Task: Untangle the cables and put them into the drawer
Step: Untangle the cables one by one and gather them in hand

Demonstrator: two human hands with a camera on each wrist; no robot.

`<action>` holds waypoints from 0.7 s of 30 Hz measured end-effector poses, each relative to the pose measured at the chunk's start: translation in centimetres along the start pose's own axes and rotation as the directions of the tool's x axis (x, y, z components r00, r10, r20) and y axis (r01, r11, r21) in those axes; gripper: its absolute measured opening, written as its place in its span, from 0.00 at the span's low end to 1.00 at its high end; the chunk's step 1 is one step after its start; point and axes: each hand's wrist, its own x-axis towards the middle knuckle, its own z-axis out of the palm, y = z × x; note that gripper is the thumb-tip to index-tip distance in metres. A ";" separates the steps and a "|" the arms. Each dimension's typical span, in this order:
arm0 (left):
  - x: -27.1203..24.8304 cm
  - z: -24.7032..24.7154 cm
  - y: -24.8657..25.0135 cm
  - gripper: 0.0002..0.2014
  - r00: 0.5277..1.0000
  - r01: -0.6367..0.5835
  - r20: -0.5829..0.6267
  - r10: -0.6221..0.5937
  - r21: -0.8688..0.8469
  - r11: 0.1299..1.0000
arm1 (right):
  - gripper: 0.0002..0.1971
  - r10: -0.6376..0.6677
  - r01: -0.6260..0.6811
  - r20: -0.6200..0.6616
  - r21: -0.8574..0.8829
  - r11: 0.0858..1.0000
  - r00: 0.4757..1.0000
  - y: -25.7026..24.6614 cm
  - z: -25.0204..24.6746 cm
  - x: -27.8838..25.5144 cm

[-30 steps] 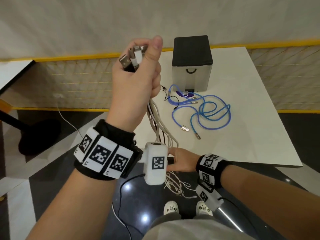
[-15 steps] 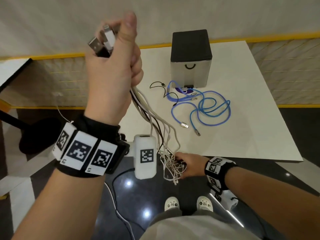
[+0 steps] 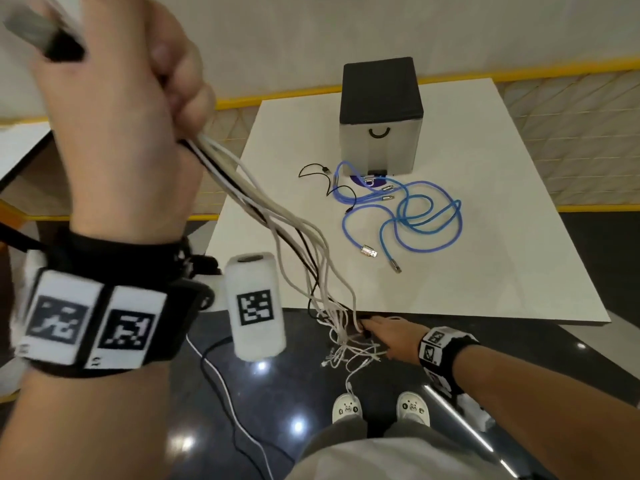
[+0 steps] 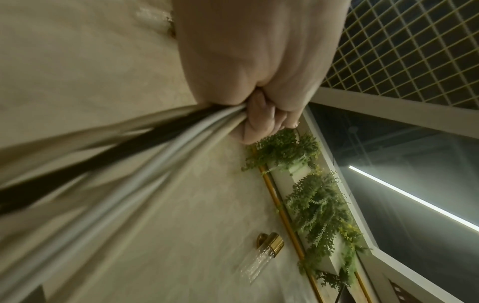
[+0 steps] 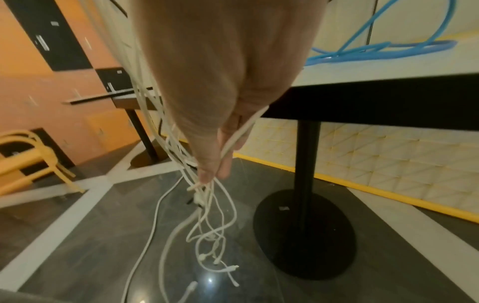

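Gripping cable bundle [image 4: 134, 164], left hand [image 4: 246, 51] fisted

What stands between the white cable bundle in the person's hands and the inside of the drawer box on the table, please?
The drawer itself is closed, so its front blocks the way in. The blue cables and a thin black cable lie loose on the table right before it. Both the left hand and right hand hold the white cable bundle.

White and black cable bundle [image 3: 277, 216]: taut, slanting upper left to lower centre. Blue cables [image 3: 415, 216]: coiled, frame centre. Drawer [image 3: 381, 140]: closed, behind.
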 end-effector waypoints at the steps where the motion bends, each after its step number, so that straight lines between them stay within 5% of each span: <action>1: 0.2 -0.5 0.0 0.15 1.000 0.007 0.002 -0.007 0.008 1.000 | 0.37 0.016 -0.015 0.026 -0.049 0.999 1.000 0.6 0.2 -0.1; 4: -0.8 0.1 -1.0 0.15 0.998 0.054 -0.015 -0.053 0.052 0.997 | 0.46 -0.082 0.087 0.053 -0.090 0.992 0.995 1.9 0.4 0.1; 10: -2.4 1.0 -2.9 0.14 0.996 0.086 0.029 -0.088 0.057 0.995 | 0.48 -0.149 0.149 0.027 0.007 0.989 0.988 1.9 0.6 -0.5; 14: 0.2 -2.4 -2.7 0.12 0.999 0.048 0.016 -0.049 0.081 0.996 | 0.54 -0.075 0.088 0.064 -0.234 0.968 0.995 3.6 2.6 -2.1; 17: 1.1 -4.3 -3.5 0.12 0.999 0.038 0.035 -0.042 0.095 0.995 | 0.50 -0.075 0.092 0.056 -0.459 0.884 0.996 5.4 3.3 -3.1; 21: 1.2 -6.0 -5.2 0.12 0.996 0.074 0.041 -0.077 0.073 0.995 | 0.49 -0.078 0.137 0.128 -0.558 0.819 0.989 7.9 3.9 -4.0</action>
